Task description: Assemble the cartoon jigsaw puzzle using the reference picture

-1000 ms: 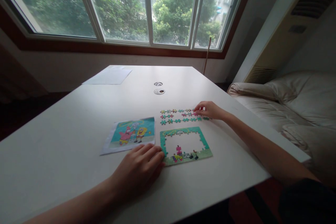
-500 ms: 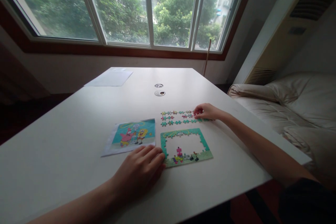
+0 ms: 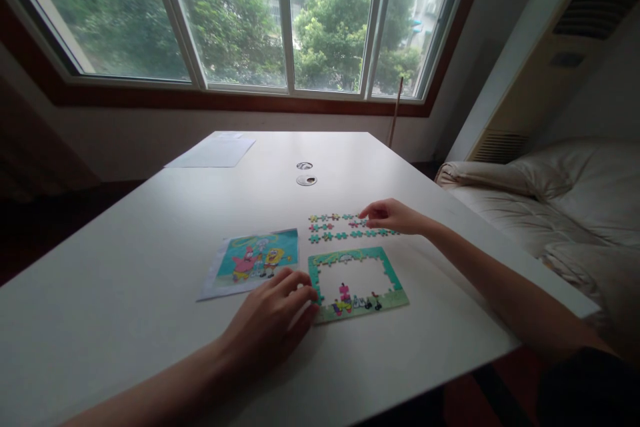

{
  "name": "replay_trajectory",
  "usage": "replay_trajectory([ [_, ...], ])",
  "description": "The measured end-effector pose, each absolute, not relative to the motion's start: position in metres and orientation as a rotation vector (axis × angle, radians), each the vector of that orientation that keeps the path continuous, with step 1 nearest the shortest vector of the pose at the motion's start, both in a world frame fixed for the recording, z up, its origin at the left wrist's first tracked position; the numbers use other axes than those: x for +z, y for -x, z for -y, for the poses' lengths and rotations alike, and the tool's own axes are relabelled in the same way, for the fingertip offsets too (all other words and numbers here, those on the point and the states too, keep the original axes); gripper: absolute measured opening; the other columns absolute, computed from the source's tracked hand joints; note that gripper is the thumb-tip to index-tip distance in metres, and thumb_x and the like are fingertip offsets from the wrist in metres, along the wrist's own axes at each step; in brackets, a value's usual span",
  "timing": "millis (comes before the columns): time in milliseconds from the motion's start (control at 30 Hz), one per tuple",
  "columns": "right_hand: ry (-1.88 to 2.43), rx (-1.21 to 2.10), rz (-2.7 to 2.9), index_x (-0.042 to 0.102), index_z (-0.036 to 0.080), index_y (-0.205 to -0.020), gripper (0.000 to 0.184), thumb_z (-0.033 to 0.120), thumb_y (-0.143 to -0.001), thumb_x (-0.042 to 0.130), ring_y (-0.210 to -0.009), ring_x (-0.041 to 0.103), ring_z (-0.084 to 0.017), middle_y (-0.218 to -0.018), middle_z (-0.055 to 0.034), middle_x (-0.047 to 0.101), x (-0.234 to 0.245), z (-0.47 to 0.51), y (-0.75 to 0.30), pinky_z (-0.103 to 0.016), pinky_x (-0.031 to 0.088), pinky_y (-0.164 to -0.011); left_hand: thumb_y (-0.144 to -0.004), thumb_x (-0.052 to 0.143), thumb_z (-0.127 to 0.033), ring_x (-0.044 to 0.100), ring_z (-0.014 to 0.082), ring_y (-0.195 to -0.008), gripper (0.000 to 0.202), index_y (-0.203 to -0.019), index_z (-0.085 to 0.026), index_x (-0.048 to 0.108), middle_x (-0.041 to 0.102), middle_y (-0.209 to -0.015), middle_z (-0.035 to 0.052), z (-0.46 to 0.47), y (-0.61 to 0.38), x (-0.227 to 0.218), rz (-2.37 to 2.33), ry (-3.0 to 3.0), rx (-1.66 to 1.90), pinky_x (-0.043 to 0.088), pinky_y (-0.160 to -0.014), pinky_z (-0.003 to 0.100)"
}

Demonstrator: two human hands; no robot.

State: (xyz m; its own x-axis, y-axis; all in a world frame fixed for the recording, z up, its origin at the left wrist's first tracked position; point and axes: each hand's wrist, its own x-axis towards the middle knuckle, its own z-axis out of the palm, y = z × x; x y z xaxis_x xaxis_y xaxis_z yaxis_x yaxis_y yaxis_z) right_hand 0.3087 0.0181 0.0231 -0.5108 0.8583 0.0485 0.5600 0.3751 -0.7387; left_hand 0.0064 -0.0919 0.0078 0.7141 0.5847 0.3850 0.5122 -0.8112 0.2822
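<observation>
A partly assembled jigsaw puzzle point(image 3: 360, 312) lies on the white table, its border joined around a bare middle, with a few pink pieces standing up from the bottom edge. My left hand point(image 3: 275, 310) rests at its left edge, fingers loosely bent and apart, fingertips touching or very near the border. Beyond the puzzle, loose jigsaw pieces point(image 3: 341, 235) are laid out in rows. Over the right end of these rows hovers my right hand point(image 3: 393, 215), index finger stretched out and thumb apart, with nothing visible between them. It covers some pieces. A printed reference picture point(image 3: 257, 257) lies left of the puzzle.
White paper sheets point(image 3: 213, 152) lie at the table's far left. Two round cable-hole fittings point(image 3: 307, 180) sit in the tabletop point(image 3: 125, 267) ahead. A pale leather sofa point(image 3: 490, 193) stands to the right, near a tall air conditioner point(image 3: 530, 73).
My right hand has shifted slightly left over the rows, and its index finger has stretched out. The left hand's fingers have spread a little at the puzzle's edge. The view has tilted slightly.
</observation>
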Motion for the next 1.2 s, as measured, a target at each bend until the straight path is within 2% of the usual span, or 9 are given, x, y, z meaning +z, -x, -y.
replay_trajectory([
  [133, 1.091, 1.242, 2.023, 0.061, 0.012, -0.084, 0.026, 0.034, -0.071, 0.064, -0.064, 0.057, -0.009, -0.073, -0.0017, 0.061, 0.024, 0.009, -0.273, -0.023, 0.046, -0.06, -0.087, 0.042, -0.02, 0.055, 0.0164, -0.08, 0.018, -0.081, -0.018, 0.059, 0.059, -0.084, 0.0049, 0.086, -0.012, 0.014, -0.954, -2.545, 0.752, 0.046, -0.072, 0.03],
  [233, 1.013, 1.405, 1.871, 0.058, 0.013, -0.077, 0.026, 0.034, -0.065, 0.07, -0.067, 0.06, -0.01, -0.072, -0.0006, 0.063, 0.022, 0.032, -0.247, -0.025, 0.048, -0.063, -0.085, 0.045, -0.023, 0.055, 0.0145, -0.072, 0.017, -0.08, -0.018, 0.061, 0.061, -0.079, 0.0027, 0.084, -0.017, 0.017, -1.021, -2.422, 0.785, 0.046, -0.066, 0.026],
  [367, 0.963, 1.565, 1.609, 0.056, 0.013, -0.07, 0.031, 0.035, -0.058, 0.075, -0.061, 0.06, -0.009, -0.064, 0.0015, 0.063, 0.02, 0.057, -0.223, -0.023, 0.048, -0.059, -0.083, 0.049, -0.03, 0.05, 0.0111, -0.056, 0.018, -0.079, -0.018, 0.063, 0.059, -0.066, -0.0009, 0.084, -0.023, 0.02, -1.094, -2.278, 0.764, 0.04, -0.053, 0.021],
  [533, 0.98, 1.585, 1.477, 0.055, 0.014, -0.065, 0.035, 0.035, -0.051, 0.079, -0.052, 0.056, -0.007, -0.056, 0.0039, 0.06, 0.022, 0.07, -0.211, -0.02, 0.045, -0.051, -0.081, 0.05, -0.035, 0.047, 0.0111, -0.055, 0.025, -0.072, -0.015, 0.062, 0.056, -0.061, -0.0006, 0.083, -0.027, 0.021, -1.11, -2.085, 0.768, 0.037, -0.049, 0.02],
  [633, 1.008, 1.43, 1.638, 0.056, 0.015, -0.067, 0.031, 0.039, -0.06, 0.073, -0.052, 0.055, -0.008, -0.057, 0.0026, 0.06, 0.023, 0.073, -0.214, -0.021, 0.045, -0.05, -0.081, 0.049, -0.036, 0.05, 0.0123, -0.059, 0.028, -0.069, -0.014, 0.061, 0.056, -0.062, 0.0, 0.082, -0.026, 0.021, -1.071, -2.0, 0.749, 0.039, -0.052, 0.021],
  [767, 0.956, 0.776, 2.056, 0.062, 0.016, -0.074, 0.016, 0.033, -0.075, 0.062, -0.064, 0.058, -0.011, -0.07, -0.0021, 0.065, 0.024, 0.074, -0.225, -0.024, 0.047, -0.062, -0.079, 0.051, -0.034, 0.051, 0.0133, -0.062, 0.025, -0.068, -0.015, 0.061, 0.057, -0.063, -0.0007, 0.079, -0.024, 0.022, -1.053, -1.92, 0.689, 0.039, -0.056, 0.021],
  [867, 0.817, 0.455, 2.242, 0.064, 0.017, -0.08, 0.013, 0.028, -0.081, 0.056, -0.065, 0.057, -0.011, -0.071, -0.0039, 0.065, 0.024, 0.074, -0.232, -0.023, 0.046, -0.062, -0.077, 0.052, -0.032, 0.05, 0.0129, -0.062, 0.022, -0.067, -0.015, 0.061, 0.057, -0.062, -0.0015, 0.077, -0.024, 0.023, -1.024, -1.896, 0.691, 0.038, -0.056, 0.021],
  [1067, 0.643, 0.132, 2.441, 0.062, 0.017, -0.083, 0.014, 0.023, -0.083, 0.05, -0.066, 0.053, -0.014, -0.07, -0.005, 0.061, 0.025, 0.073, -0.237, -0.027, 0.043, -0.066, -0.079, 0.051, -0.033, 0.05, 0.0129, -0.063, 0.023, -0.069, -0.014, 0.06, 0.055, -0.064, -0.0006, 0.077, -0.024, 0.02, -0.967, -1.921, 0.671, 0.04, -0.057, 0.022],
  [1200, 0.673, 0.19, 2.508, 0.061, 0.016, -0.079, 0.011, 0.021, -0.081, 0.051, -0.065, 0.052, -0.013, -0.068, -0.0036, 0.059, 0.026, 0.071, -0.24, -0.025, 0.041, -0.065, -0.083, 0.047, -0.025, 0.05, 0.0137, -0.065, 0.015, -0.081, -0.015, 0.059, 0.055, -0.071, 0.0009, 0.079, -0.016, 0.013, -1.014, -2.263, 0.696, 0.042, -0.062, 0.026],
])
